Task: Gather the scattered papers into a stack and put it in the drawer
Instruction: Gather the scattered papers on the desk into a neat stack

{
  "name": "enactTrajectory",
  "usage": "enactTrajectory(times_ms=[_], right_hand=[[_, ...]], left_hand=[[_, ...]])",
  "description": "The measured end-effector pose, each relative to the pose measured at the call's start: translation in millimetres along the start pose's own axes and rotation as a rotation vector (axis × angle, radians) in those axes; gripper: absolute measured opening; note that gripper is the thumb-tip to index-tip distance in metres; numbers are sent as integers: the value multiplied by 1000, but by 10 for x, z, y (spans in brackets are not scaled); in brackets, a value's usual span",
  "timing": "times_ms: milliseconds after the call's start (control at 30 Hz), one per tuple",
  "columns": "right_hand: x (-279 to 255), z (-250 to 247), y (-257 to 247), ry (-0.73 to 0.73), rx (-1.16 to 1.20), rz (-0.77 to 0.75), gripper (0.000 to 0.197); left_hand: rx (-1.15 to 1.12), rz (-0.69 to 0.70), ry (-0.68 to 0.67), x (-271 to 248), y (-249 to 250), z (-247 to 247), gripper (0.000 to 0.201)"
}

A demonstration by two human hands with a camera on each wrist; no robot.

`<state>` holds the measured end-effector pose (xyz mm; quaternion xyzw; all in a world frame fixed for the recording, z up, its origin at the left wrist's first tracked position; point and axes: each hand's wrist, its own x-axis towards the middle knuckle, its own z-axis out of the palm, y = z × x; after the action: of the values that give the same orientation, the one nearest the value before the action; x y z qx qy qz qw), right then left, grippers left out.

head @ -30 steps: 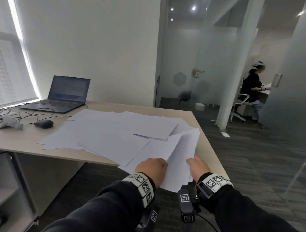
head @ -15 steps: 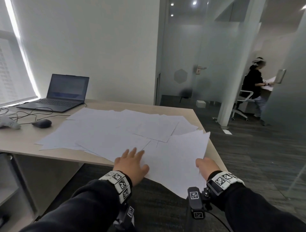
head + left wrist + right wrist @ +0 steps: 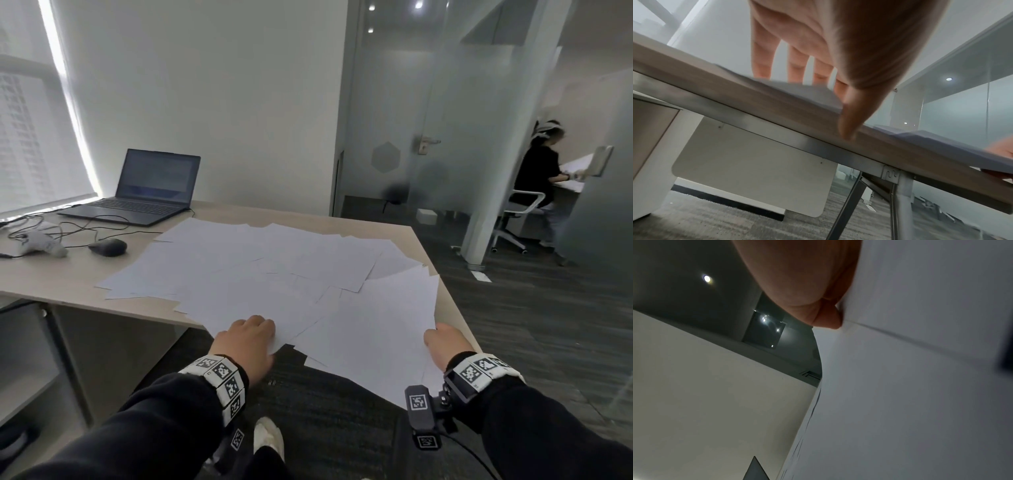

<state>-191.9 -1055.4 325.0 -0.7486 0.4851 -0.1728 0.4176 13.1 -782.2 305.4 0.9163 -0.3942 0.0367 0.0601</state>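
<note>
Presently: papers (image 3: pixel 274 274), thin, limp, likely slippery; best gripped at overhanging edges. Left hand (image 3: pixel 245 344) pinches sheets; right hand (image 3: pixel 445 346) grips bundle.

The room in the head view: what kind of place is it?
Most likely an office. A laptop and mouse sit on a desk strewn with papers, and beyond a frosted glass partition another person sits at a desk.
</note>
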Motion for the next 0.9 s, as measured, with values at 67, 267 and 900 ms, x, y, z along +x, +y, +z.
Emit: enactTrajectory(times_ms=[67,267,900], right_hand=[[-10,22,7,-24,37,-19,10],[-13,93,-17,-31,-21,-19,6],[107,51,45,14,-86,42,18]], left_hand=[[-32,-19,11,-3,-88,-38,20],[-261,-178,112,-11,-292,-191,28],[-306,78,170,23,-632,-22,33]])
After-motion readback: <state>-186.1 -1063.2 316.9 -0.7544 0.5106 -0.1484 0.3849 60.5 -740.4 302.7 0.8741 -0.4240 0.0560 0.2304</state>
